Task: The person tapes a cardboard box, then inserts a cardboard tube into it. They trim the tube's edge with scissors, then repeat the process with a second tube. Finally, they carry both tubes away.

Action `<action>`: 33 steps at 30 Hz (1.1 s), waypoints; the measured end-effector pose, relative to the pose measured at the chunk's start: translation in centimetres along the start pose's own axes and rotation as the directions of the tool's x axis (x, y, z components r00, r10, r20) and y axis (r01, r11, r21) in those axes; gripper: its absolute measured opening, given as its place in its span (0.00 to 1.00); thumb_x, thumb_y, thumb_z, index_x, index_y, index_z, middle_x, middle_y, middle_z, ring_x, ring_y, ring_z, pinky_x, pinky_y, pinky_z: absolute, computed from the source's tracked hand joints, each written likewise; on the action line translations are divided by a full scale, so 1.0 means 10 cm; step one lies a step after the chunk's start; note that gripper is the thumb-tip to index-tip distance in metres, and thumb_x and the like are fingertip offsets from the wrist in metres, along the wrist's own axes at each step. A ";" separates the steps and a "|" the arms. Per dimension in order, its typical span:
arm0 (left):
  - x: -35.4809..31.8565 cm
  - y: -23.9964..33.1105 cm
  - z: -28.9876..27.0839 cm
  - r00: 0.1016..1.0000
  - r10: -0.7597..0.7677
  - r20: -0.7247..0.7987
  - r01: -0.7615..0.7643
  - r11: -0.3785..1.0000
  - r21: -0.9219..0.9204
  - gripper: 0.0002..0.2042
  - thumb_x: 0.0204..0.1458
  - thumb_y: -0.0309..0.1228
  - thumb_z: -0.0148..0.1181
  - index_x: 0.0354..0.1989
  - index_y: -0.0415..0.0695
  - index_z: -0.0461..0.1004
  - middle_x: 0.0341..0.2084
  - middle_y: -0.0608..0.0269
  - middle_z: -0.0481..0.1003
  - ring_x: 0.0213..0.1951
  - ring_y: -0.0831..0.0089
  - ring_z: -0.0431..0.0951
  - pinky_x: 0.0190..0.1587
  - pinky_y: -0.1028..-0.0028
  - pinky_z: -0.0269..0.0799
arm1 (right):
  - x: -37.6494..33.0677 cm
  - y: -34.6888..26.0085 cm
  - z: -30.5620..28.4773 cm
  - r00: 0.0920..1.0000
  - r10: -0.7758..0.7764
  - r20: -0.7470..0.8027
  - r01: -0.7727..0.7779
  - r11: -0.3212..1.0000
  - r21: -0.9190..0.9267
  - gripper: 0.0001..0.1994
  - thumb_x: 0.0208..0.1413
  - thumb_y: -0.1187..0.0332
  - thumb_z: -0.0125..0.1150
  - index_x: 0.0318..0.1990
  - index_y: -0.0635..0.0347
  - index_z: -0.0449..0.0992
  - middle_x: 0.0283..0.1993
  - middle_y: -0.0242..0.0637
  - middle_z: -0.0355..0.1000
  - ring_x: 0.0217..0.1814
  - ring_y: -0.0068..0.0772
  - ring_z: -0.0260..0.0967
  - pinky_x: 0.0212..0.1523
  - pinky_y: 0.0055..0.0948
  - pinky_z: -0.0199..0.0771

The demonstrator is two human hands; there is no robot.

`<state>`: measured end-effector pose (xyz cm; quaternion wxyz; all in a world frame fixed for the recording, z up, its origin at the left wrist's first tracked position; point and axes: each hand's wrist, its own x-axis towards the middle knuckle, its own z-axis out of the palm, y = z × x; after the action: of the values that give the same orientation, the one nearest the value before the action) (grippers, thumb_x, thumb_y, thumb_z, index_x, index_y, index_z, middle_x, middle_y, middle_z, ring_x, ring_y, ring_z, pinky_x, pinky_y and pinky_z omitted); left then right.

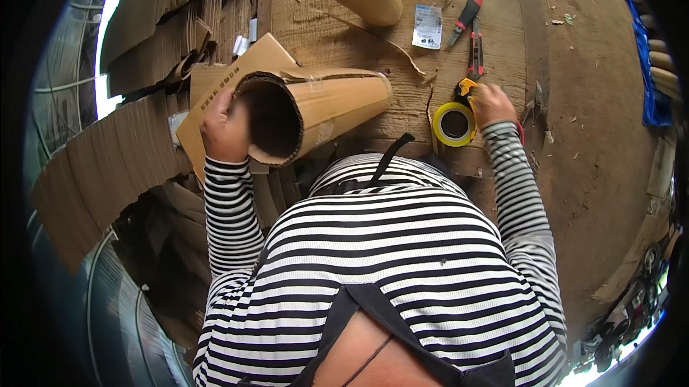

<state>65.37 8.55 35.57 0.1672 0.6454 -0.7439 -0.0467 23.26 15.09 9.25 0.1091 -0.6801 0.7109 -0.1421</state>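
Left hand (226, 129) grips brown cardboard tube (339, 106), right hand (494, 104) curls at yellow tape roll (438, 126) right of it — hold unclear — likely pickup, needing a lift.

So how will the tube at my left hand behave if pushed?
The tube is probably light, being hollow cardboard. Thick-walled, it should feel fairly stiff. Being round, it may roll without the left hand steadying it.

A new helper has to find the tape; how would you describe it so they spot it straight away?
Start at the wooden table in front of the striped shirt and find the right hand. The tape lies just left of it, a yellow ring with a dark centre. The red-and-black tools beyond it are long and narrow; only the tape is a bright ring.
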 end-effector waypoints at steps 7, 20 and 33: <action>0.01 -0.11 0.12 0.988 -0.145 0.044 0.151 0.913 -0.379 0.10 0.54 0.23 0.51 0.43 0.35 0.74 0.36 0.58 0.78 0.39 0.72 0.76 0.46 0.74 0.69 | 0.61 -0.80 0.60 0.511 -0.474 0.717 0.734 0.674 -0.077 0.11 0.54 0.63 0.56 0.44 0.45 0.78 0.53 0.33 0.68 0.48 0.34 0.70 0.44 0.32 0.73; -0.27 -0.18 0.09 0.950 -0.151 0.273 0.311 0.512 -0.801 0.14 0.57 0.24 0.52 0.51 0.37 0.71 0.43 0.62 0.76 0.46 0.77 0.73 0.54 0.77 0.66 | 1.04 -0.96 -0.13 0.956 -0.288 0.048 0.259 0.913 0.316 0.09 0.48 0.66 0.63 0.38 0.50 0.76 0.42 0.38 0.72 0.42 0.45 0.72 0.40 0.39 0.73; -0.51 -0.94 0.20 0.967 -0.234 0.104 0.235 0.650 -0.722 0.16 0.54 0.36 0.56 0.48 0.39 0.74 0.41 0.49 0.77 0.45 0.59 0.77 0.50 0.68 0.70 | 0.17 -3.25 -1.43 0.574 -0.743 -0.343 0.817 0.489 0.306 0.31 0.35 0.65 0.73 0.52 0.57 0.72 0.56 0.45 0.66 0.50 0.44 0.69 0.45 0.36 0.74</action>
<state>74.17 11.73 30.01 0.4020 0.6159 -0.5738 -0.3603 48.62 13.05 34.11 0.1213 -0.8711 0.2794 -0.3853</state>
